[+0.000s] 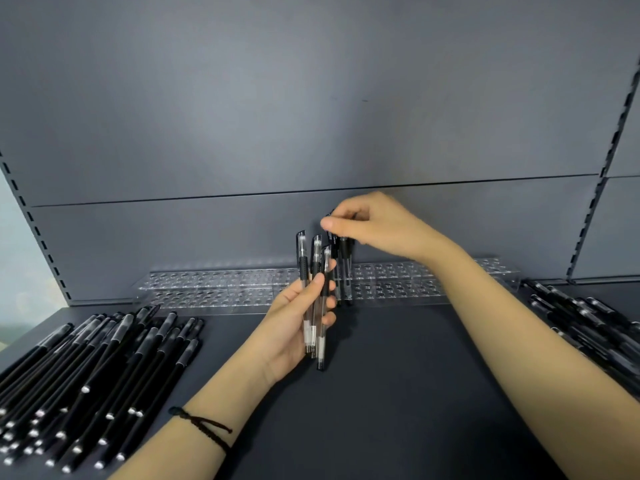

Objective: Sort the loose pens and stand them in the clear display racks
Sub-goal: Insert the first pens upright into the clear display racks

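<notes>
- Head view looked down on a dark shelf top (pixel 398 393) with a grey back panel (pixel 311 98) behind it.
- The left hand (pixel 298 323) was curled round three clear-barrelled pens (pixel 316 292), thumb across their front, holding them upright above the shelf top, caps up and tips down.
- The right hand (pixel 370 223) was raised just beyond and above them, thumb and fingertips pinching the cap end of a dark pen (pixel 335 258) that hung upright over the racks; whether its tip sat in a hole could not be told.
- Just beside that pen on the right, another pen (pixel 346 271) stood upright in the clear display racks (pixel 214 285).
- The racks ran in two stepped rows of round holes along the foot of the back panel, from left of centre to behind the right forearm.
- A pile of loose black pens (pixel 97 375) lay on the shelf top at the left, near the left forearm, fanned toward the racks.
- A second heap of pens (pixel 588 323) lay at the right edge, beyond the right arm.
- A dark cord bracelet (pixel 204 426) circled the left wrist.
- Slotted uprights (pixel 616 133) framed the back panel on both sides.
</notes>
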A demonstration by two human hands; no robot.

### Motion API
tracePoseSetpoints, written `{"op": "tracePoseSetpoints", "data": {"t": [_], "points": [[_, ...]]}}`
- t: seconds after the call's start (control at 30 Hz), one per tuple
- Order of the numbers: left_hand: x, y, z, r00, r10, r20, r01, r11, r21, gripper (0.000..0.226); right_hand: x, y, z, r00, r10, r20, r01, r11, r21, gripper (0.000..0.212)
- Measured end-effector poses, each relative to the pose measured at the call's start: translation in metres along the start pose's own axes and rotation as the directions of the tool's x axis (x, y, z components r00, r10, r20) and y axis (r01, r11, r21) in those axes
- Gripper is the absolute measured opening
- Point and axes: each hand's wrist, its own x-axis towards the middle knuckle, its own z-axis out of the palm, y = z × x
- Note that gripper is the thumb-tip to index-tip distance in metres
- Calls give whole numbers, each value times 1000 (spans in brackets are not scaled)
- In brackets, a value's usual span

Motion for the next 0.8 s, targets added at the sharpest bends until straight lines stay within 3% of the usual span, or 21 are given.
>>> {"op": "tracePoseSetpoints", "data": {"t": [0.17, 0.33, 0.5, 0.57, 0.67, 0.73, 0.8], "points": [[1, 2, -2, 999, 8, -41, -9, 1000, -23, 20, -5, -10, 2, 964, 63, 258, -52, 997, -49, 19], [0, 2, 1, 999, 11, -50, -15, 998, -64, 18, -7, -12, -2, 955, 11, 295, -74, 976, 204, 15], [-2, 1, 3, 1000, 5, -22, -6, 999, -46, 21, -9, -9, -5, 930, -35, 365, -88, 945, 315, 11], [-3, 1, 4, 999, -7, -45, 9, 999, 35, 26, -8, -7, -7, 956, -13, 293, -123, 888, 443, 2], [-3, -4, 3, 997, -37, -61, 48, 983, 177, 22, -2, -1, -15, 995, 93, -34, -57, 818, 572, 7], [-2, -8, 0, 993, -72, -92, 94, 963, 251, 23, 2, 5, -20, 935, 149, -322, 32, 868, 495, 12], [0, -10, -2, 988, -98, -118, 129, 945, 300, 29, 4, 13, -24, 849, 149, -506, 47, 934, 354, 17]]}}
